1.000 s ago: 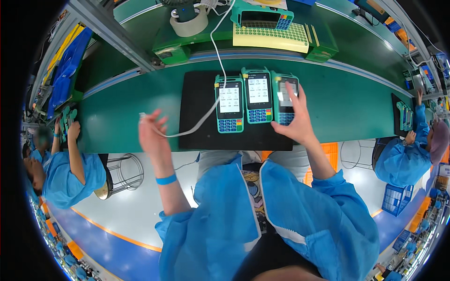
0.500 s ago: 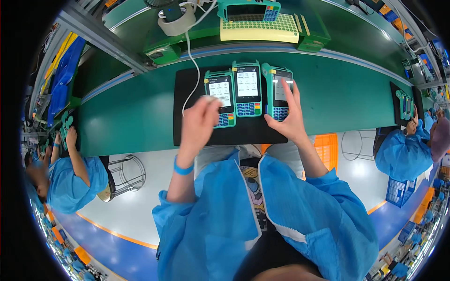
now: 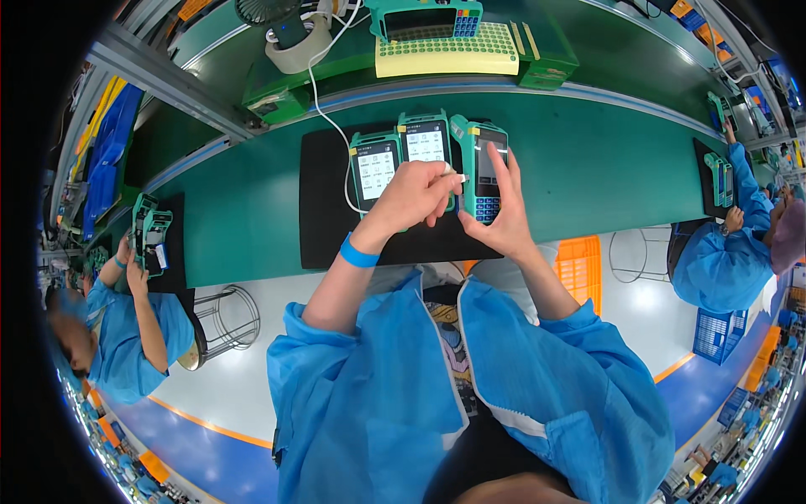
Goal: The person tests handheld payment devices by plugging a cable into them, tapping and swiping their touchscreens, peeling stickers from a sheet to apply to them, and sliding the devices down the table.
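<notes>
Cable plug (image 3: 461, 178) sat pinched in your left hand (image 3: 413, 195), mid-frame; your half-curled right hand (image 3: 503, 223) gripped a payment terminal (image 3: 486, 175).

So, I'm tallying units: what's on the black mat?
The left terminal and middle terminal lie face-up on the black mat. The right hand holds a third terminal; mat contact is unclear. The left hand hides most of the first two's lower ends.
</notes>
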`<state>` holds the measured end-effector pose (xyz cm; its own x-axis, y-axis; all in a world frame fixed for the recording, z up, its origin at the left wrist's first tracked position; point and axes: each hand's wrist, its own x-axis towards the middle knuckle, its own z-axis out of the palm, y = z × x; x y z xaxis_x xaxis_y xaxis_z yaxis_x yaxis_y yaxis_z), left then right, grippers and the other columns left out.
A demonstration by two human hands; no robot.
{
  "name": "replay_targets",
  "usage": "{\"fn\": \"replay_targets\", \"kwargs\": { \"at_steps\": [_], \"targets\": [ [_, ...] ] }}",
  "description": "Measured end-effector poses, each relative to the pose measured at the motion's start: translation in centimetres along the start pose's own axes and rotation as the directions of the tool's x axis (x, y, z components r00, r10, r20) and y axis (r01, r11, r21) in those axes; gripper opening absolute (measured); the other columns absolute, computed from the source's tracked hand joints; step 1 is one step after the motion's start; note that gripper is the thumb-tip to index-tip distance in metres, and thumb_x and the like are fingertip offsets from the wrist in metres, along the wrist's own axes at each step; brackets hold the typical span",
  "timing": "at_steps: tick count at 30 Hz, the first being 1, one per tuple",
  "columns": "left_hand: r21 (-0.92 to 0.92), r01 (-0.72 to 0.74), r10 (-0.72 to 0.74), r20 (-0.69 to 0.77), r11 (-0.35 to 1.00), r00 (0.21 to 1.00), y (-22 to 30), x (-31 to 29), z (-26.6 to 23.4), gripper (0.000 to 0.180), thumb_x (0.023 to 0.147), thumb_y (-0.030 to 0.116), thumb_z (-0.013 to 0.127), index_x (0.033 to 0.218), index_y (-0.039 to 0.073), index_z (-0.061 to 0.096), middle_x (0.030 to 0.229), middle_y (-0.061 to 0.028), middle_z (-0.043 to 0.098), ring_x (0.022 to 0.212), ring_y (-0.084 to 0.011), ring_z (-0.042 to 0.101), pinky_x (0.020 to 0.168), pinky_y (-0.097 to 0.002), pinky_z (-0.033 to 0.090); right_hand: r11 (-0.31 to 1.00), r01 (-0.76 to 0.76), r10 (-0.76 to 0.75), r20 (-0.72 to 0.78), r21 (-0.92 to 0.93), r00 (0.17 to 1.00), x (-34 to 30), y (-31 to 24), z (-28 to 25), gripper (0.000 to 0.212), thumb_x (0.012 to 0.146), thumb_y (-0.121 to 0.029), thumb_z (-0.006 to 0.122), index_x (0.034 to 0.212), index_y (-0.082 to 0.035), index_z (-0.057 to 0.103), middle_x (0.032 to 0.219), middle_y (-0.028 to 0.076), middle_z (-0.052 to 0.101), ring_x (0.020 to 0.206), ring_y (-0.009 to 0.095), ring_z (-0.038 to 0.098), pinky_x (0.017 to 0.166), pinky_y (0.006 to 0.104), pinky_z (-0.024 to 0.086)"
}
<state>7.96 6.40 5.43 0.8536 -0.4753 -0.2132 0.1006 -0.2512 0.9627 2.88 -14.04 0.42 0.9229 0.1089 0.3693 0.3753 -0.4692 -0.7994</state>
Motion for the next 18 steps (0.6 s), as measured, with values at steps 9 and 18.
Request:
{"fn": "replay_targets", "kwargs": {
  "at_steps": [9,18],
  "targets": [
    [0.135,0.094,-0.106,0.085,0.986,0.991,0.67,0.24,-0.58,0.027,0.104,0.02,0.059,0.092,-0.002,0.069,0.056,-0.0027,0.059,0.046,-0.0102,0.057,0.044,-0.0271,0.043,0.999,0.008,-0.008,0.019,-0.038,1.0,0.26,-0.13,-0.11,0.107,0.066,-0.018,0.085,0.16,-0.011,0.034,0.161,0.034,0.02,0.146,0.049,0.035,0.113,0.0482,0.042],
    [0.111,0.053,-0.061,0.063,0.992,0.996,0.5,0.44,0.15,0.029,0.1,0.016,0.055,0.086,-0.007,0.066,0.059,-0.0122,0.064,0.045,-0.0194,0.062,0.047,-0.0329,0.048,0.998,0.031,-0.027,0.093,-0.049,0.995,0.61,-0.37,-0.64,0.109,0.067,-0.02,0.087,0.161,-0.009,0.033,0.163,0.033,0.017,0.149,0.05,0.03,0.118,0.0499,0.035]
  ]
}}
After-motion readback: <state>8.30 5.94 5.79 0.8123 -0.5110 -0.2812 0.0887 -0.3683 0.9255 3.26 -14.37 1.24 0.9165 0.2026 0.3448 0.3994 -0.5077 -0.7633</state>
